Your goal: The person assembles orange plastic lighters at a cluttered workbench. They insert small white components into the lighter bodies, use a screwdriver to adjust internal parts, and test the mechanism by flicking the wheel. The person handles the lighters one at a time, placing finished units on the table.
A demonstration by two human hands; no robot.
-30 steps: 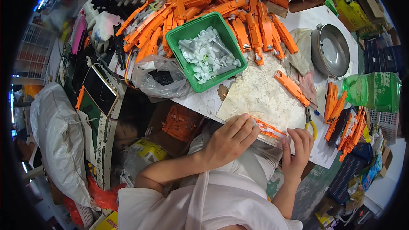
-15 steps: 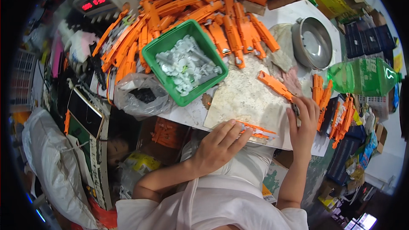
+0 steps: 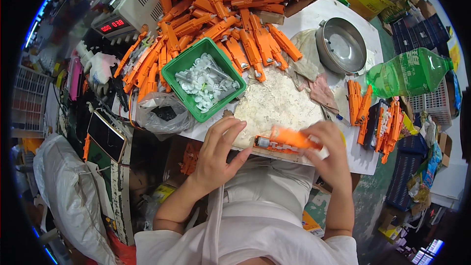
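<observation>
An orange plastic half shell (image 3: 289, 136), smeared by motion, is in my right hand (image 3: 329, 149), fingers closed on its right end. Just beneath it, at the near edge of the pale worn board (image 3: 282, 100), lies another orange shell (image 3: 263, 142) with a dark and silvery part showing inside its left end. Whether the two shells touch cannot be made out. My left hand (image 3: 216, 149) is raised left of the lower shell, fingers apart and thumb out, holding nothing. Beyond it stands a green bin (image 3: 169, 74) of small whitish, clear plastic pieces (image 3: 203, 81).
A large heap of orange shells (image 3: 211, 5) fills the far side. To the right are a metal bowl (image 3: 321, 51), a green bottle (image 3: 407, 73), cloths (image 3: 321, 93) and more orange parts (image 3: 360, 105). Left sit a plastic bag (image 3: 157, 115) and a box with a red display (image 3: 110, 25).
My right hand has taken the loose shell off the board and brought it left over the other. My left hand has let go of the lower shell and moved left, opening. The view has shifted slightly.
</observation>
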